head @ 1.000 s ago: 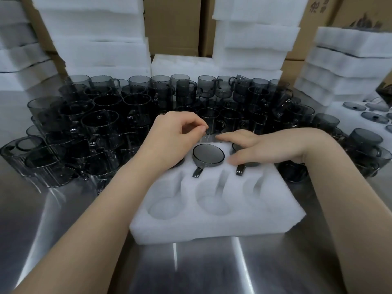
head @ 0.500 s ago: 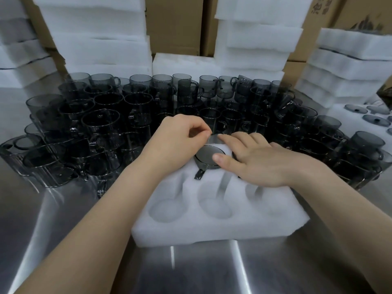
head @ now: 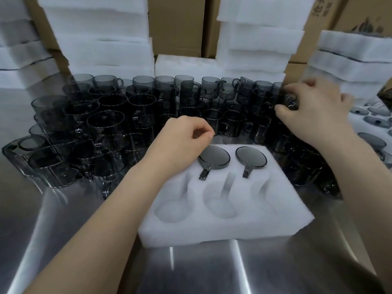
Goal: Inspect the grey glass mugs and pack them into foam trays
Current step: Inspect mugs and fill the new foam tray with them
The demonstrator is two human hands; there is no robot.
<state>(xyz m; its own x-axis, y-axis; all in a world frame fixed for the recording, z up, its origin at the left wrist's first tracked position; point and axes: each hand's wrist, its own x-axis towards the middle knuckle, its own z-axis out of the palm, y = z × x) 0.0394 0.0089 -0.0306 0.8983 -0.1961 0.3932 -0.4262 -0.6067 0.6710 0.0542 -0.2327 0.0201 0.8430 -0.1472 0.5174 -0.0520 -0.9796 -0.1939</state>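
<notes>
Grey glass mugs (head: 106, 124) crowd the far half of the steel table (head: 70, 240), almost from its left edge to its right. The foam tray (head: 233, 228) lies mid-table towards the near edge. Two upturned mugs (head: 214, 157) sit in its far row, their handles lying in the slots; the three near pockets are bare. The far-left pocket is hidden under the left hand (head: 180, 143), which is curled, thumb tip to forefinger. Nothing shows in that pinch, but I cannot tell what the palm covers. The right hand (head: 316, 113), somewhat blurred, is out among the crowd near the right edge, fingers and thumb curled round the picked mug (head: 287, 101). To do this step well, the mug probably wants lifting straight up, clear of its touching neighbours. It can then be turned to check rim and handle for chips before it goes in upside down, handle lined with its slot.
</notes>
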